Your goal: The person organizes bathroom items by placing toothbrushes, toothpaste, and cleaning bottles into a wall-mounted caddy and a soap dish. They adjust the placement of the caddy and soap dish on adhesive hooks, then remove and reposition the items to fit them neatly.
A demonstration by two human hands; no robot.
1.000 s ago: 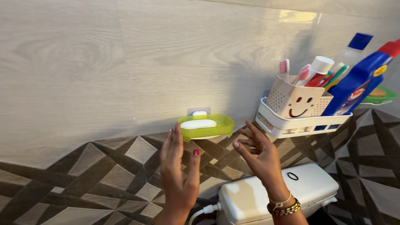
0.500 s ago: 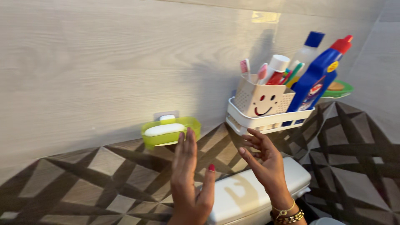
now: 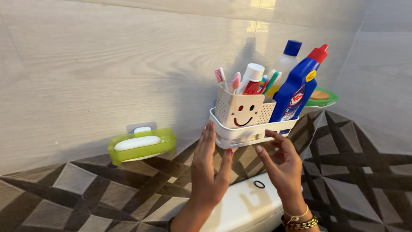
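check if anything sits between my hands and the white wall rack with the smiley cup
Nothing visible does. The left hand and right hand are raised just below and in front of the white rack, with only open air and tiled wall between. The green soap dish sits off to the left, clear of both.

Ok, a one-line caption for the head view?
Left hand and right hand raised just below a white wall shelf holding a smiley-faced toothbrush holder.

Both open hands, left hand and right hand, reach toward the white wall basket.
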